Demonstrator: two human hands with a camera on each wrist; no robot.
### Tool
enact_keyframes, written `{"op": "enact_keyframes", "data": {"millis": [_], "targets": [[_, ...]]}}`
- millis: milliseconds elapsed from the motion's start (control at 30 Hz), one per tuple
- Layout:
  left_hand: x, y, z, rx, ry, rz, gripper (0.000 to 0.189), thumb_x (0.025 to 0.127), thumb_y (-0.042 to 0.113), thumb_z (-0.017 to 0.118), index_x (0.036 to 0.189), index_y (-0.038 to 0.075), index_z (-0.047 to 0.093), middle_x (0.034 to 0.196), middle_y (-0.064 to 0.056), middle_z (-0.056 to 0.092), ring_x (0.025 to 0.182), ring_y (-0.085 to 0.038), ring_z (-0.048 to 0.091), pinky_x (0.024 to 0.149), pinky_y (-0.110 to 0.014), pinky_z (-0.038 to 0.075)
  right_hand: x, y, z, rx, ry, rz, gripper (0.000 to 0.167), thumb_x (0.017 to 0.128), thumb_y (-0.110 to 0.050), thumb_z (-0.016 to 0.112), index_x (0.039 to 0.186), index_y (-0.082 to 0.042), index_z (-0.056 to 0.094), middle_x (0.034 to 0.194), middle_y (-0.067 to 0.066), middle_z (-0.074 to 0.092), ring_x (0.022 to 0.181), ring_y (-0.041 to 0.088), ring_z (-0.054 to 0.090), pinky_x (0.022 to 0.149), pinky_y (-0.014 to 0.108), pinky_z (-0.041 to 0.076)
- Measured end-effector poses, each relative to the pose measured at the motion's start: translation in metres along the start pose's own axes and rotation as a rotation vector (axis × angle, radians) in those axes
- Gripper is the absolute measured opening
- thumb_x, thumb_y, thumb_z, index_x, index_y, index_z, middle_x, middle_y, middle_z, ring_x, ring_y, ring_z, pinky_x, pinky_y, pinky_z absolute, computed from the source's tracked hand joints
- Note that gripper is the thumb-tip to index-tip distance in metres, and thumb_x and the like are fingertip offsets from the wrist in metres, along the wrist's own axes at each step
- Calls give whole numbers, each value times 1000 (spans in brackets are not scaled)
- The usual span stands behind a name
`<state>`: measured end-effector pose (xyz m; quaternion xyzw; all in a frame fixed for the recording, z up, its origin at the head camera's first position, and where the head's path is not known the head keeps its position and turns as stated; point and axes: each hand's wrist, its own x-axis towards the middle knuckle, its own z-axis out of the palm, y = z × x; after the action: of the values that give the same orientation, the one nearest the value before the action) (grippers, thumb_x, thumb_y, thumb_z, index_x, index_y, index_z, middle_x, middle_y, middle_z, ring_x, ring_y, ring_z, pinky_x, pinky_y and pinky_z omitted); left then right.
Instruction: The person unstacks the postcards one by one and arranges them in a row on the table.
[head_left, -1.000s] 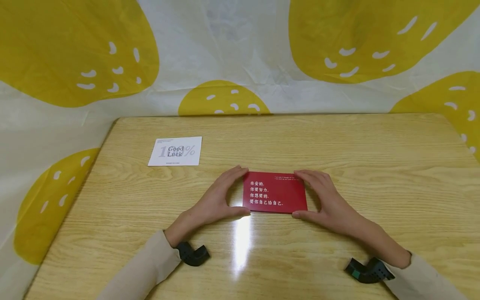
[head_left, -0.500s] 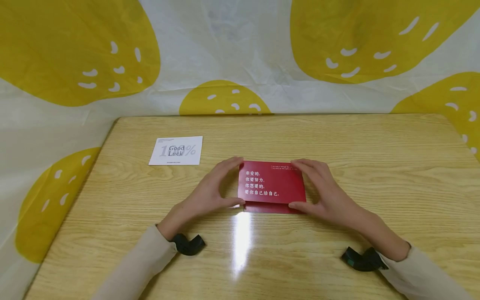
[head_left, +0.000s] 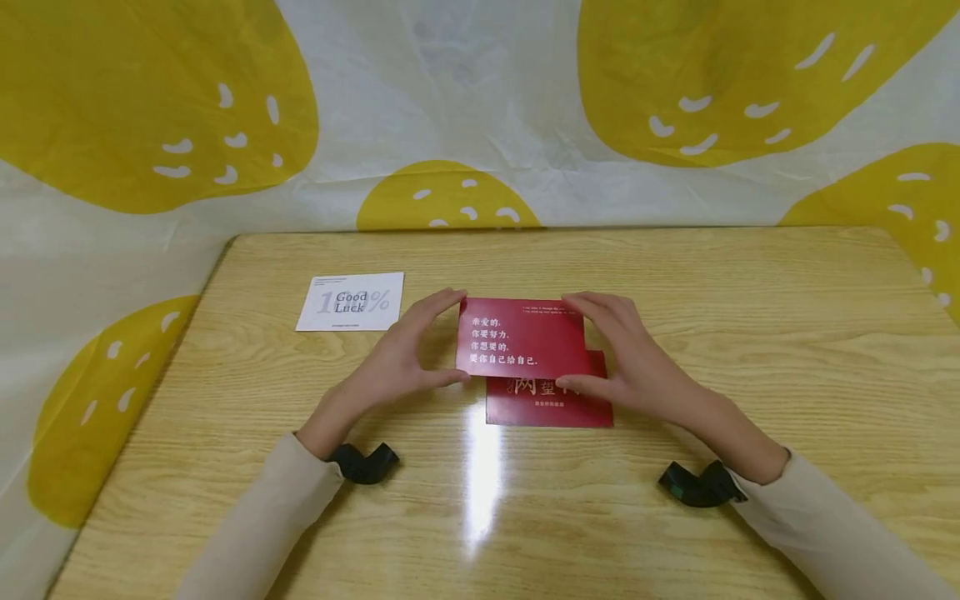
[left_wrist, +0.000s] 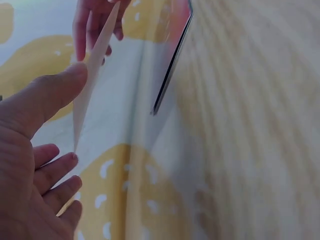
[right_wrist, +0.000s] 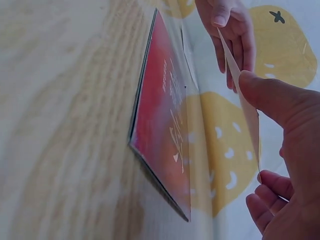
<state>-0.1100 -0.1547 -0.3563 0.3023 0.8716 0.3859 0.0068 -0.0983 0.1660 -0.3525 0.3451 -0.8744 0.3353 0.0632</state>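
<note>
Red card (head_left: 517, 333) with white writing is up in the air, over the middle of the tabletop (head_left: 570, 517). Two hands hold it by its short ends. The left hand (head_left: 401, 354) grips the left end, with its thumb at the near corner and a finger at the far corner. The right hand (head_left: 641, 362) grips the right end in the same way. In the wrist views, the underside of this card looks pale.

Below it lies a second red thing, the gold-letter card (head_left: 549, 408), flat on the tabletop. The two do not touch; both wrist views show a gap between them. From above, the held card hides the far part of the lower one. The edge of the lower one looks thick, and I cannot tell if it is one card or a pile.

Off to the left and farther back, a white card (head_left: 349, 302) lies flat. It says "Good Luck" over a pale "100%". Each wrist wears a black band, and both sleeves are tan. Behind the tabletop hangs a white cloth (head_left: 480, 100) with big yellow shapes.
</note>
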Motion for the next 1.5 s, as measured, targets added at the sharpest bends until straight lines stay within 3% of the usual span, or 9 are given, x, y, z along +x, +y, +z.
{"op": "enact_keyframes", "data": {"millis": [467,1000,1167,1400,1500], "targets": [[9,-20,-22,34,1,9,89,72,24,86,146,12,38,150,-4,35,140,-21,24,113,-46,20,30,4,8,51,-49,46,94,74,-31,83,148,-6,30,143,16,36,130,33,28,100,54,36],[13,-43,-38,45,4,-77,89,72,24,85,146,14,38,151,-7,33,140,-23,26,111,-48,24,67,4,18,20,-113,83,97,74,-37,82,149,-9,28,143,15,37,131,31,27,102,49,36],[14,-50,-40,47,-2,-106,88,72,26,86,145,13,39,151,-7,33,140,-24,25,112,-47,22,75,8,24,45,-141,117,97,75,-38,82,150,-12,27,144,14,34,131,29,26,103,47,36],[18,-62,-41,50,-1,-74,86,70,21,87,142,4,43,145,-13,42,139,-28,27,116,-37,10,85,19,34,50,-167,112,93,77,-39,79,150,-10,28,143,13,36,131,27,25,104,44,34],[19,-64,-42,45,-11,-104,86,70,21,87,142,6,42,147,-14,39,140,-28,26,116,-37,10,89,22,37,39,-181,113,93,77,-39,79,149,-8,28,143,13,37,131,28,26,105,44,32]]}}
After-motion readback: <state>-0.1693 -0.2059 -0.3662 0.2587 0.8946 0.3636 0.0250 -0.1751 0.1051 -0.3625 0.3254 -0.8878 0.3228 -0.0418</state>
